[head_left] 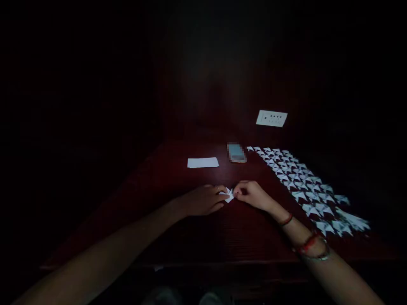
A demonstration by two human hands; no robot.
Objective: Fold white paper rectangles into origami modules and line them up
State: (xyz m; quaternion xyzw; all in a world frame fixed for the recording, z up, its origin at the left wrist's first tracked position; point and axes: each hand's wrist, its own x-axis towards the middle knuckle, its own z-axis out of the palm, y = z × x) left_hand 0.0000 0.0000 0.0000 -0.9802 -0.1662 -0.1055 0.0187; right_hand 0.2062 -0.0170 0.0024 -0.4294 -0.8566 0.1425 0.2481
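A small white folded paper piece lies between my two hands on the dark red wooden table. My left hand rests on the table with its fingers curled and pinched on the left side of the piece. My right hand is closed too, and it pinches the right side of the piece. Red thread bands and a bracelet sit on my right wrist. The scene is very dark.
Several small white folded paper pieces lie in rows along the right side of the table. A stack of white paper slips and a blurred phone lie further back. A white wall socket plate is behind.
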